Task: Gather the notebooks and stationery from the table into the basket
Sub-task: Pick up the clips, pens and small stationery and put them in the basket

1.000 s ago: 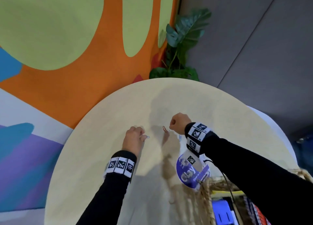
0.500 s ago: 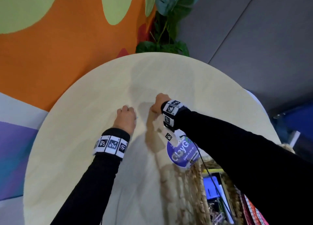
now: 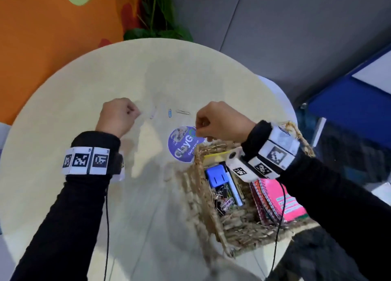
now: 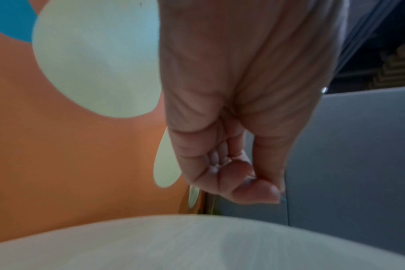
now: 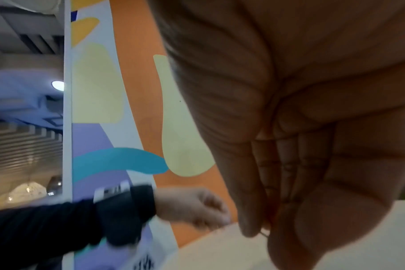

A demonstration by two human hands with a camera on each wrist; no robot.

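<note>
Left hand (image 3: 118, 116) hovering over the round pale table (image 3: 63, 111), fingers curled tight into the palm; left wrist view showing thumb pressed against forefinger with a speck of teal at the tip, too small to identify, so cannot tell whether anything is being pinched. Right hand (image 3: 220, 123) hovering above the table just beyond the basket's far rim, fingers curled narrow, thumb and forefinger pinching a thin wire, apparently a paper clip; right wrist view showing only a sliver of wire below the fingertips.

Lying on the table between the two hands, in a row: a pale paper clip (image 3: 152, 114) nearest the left hand, a blue paper clip (image 3: 170, 113) in the middle, a silver paper clip (image 3: 183, 112) nearest the right hand. All three sitting apart from one another.

Woven basket (image 3: 196, 196) standing at the near right of the table, containing a blue box (image 3: 215, 176), loose clips (image 3: 225, 202), and spiral notebooks (image 3: 273, 198) leaning at its right side. Purple round sticker (image 3: 182, 147) lying flat, partly hidden by the basket's far corner.
</note>
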